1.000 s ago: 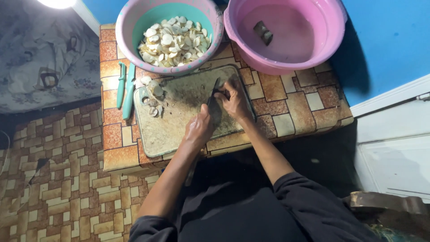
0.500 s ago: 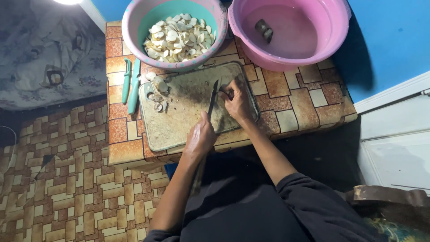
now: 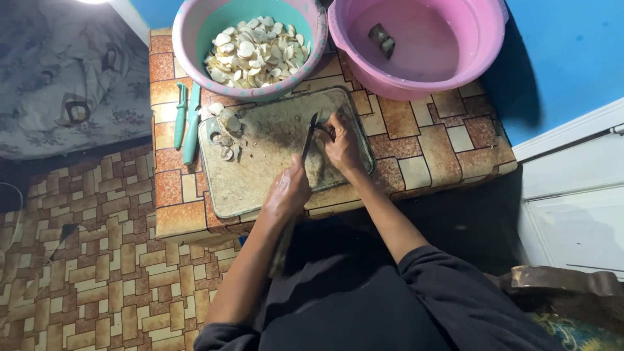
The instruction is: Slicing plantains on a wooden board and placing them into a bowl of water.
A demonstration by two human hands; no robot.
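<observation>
the pink basin with the teal inner bowl (image 3: 195,39) is already heaped with pale slices, so much of the cutting looks done. on the cutting board (image 3: 260,169) a few pieces (image 3: 224,123) wait. the left hand (image 3: 286,192) grips the knife (image 3: 309,136), fingers wrapped; the right hand (image 3: 341,146) pinches a piece against the blade.

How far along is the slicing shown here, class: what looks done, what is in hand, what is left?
Done: the teal-lined bowl holds a heap of pale slices, and a few cut pieces lie at the cutting board's corner. In hand: the left hand grips a knife while the right hand steadies something small, mostly hidden. Left: dark pieces sit in the pink basin.
</observation>
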